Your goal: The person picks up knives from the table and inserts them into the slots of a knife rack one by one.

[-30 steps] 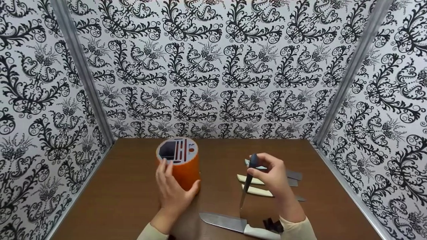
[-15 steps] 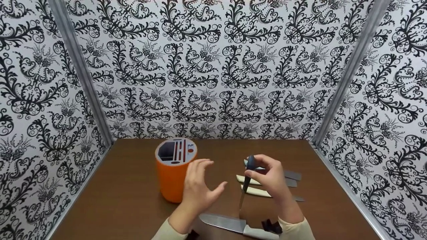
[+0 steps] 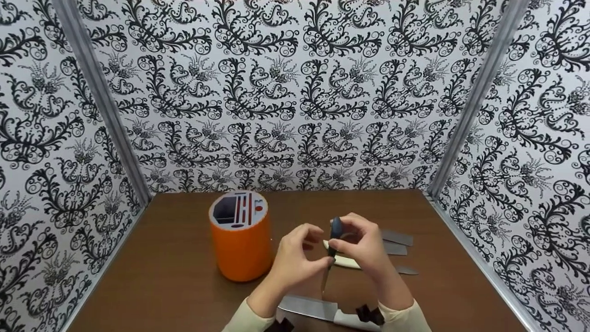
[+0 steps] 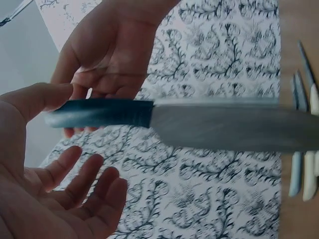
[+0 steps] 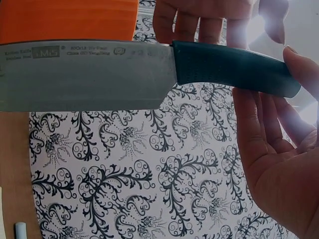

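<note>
My right hand (image 3: 364, 242) holds a kitchen knife (image 5: 224, 64) by its dark teal handle, thumb on one side and fingers on the other. Its broad blade (image 4: 224, 127) points down over the table in the head view. Close beside the handle is my left hand (image 3: 295, 258), fingers loosely bent and apart from the thumb. In the left wrist view the left thumb (image 4: 50, 94) lies at the handle's end; whether it touches is unclear. An orange round knife block (image 3: 242, 251) stands upright to the left, its grey slotted top facing up.
A white-handled knife (image 3: 309, 306) lies near the front, below the hands. Several more knives lie right of centre, partly hidden by the right hand, with a cream handle (image 3: 346, 262) and a grey blade (image 3: 398, 237) showing. Patterned walls (image 3: 295, 92) enclose the brown table (image 3: 161, 258).
My left hand has let go of the orange knife block and moved right, up to the teal-handled knife. The right hand, still gripping that knife, has shifted slightly left.
</note>
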Available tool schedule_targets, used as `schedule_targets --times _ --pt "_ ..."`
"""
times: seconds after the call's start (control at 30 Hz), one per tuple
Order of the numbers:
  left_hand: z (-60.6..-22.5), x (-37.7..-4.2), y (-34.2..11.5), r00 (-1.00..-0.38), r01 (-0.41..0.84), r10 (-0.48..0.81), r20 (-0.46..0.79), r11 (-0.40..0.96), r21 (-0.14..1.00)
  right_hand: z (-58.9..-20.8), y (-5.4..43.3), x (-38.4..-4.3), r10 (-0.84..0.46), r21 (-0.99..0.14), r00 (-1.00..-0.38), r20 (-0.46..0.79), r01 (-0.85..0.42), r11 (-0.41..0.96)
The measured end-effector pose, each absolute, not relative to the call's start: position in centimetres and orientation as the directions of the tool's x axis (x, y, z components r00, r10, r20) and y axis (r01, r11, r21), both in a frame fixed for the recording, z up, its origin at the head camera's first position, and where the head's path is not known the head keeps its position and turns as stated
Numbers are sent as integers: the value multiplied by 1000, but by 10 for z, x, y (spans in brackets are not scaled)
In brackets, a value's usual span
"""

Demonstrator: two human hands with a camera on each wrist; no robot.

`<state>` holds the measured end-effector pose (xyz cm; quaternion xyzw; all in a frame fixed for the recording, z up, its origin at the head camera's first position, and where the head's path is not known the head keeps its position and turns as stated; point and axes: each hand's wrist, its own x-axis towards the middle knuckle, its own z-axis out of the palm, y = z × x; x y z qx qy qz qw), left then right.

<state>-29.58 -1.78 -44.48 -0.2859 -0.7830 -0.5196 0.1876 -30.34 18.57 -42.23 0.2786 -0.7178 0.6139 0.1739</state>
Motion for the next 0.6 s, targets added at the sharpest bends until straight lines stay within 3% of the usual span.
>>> schedule_targets --times 0.37,0.6 --pt "-458 -294 -20 -822 559 263 505 208 803 -425 182 -298 -206 -801 -798 567 -592 87" --pt "-455 -295 -18 -831 546 261 491 215 810 -422 180 -298 -232 -776 -768 597 -626 75"
